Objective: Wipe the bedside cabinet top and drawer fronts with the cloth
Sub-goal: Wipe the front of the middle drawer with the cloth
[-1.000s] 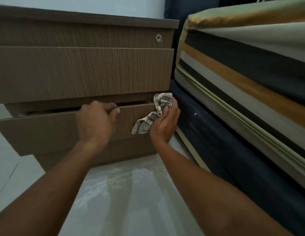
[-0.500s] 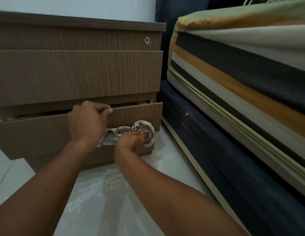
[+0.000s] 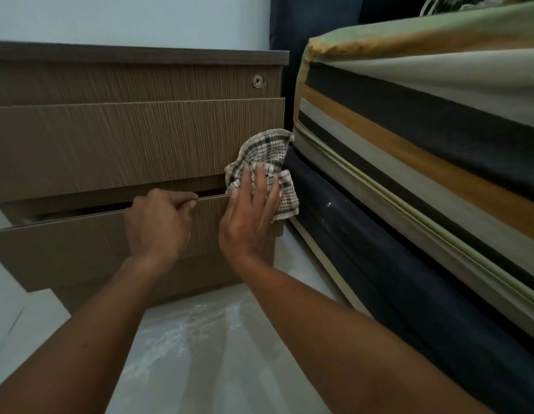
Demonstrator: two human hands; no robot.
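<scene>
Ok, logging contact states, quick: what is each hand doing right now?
Left hand: closed, fingers hooked over the top edge of the pulled-out lower drawer.
Right hand: open and flat, pressing the checked cloth against the cabinet's right front corner.

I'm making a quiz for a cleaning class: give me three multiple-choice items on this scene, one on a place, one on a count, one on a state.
1. Where is the cloth?
A. on the cabinet top
B. at the right end of the drawer fronts
C. on the floor

2. How many keyholes show on the cabinet?
A. one
B. two
C. three

3. The lower drawer is:
A. fully shut
B. removed
C. pulled partly out

Answers: 1 B, the right hand presses it flat there beside the bed. 2 A, a single one on the top front. 3 C, a dark gap shows above its front, whose edge the left hand grips.
</scene>
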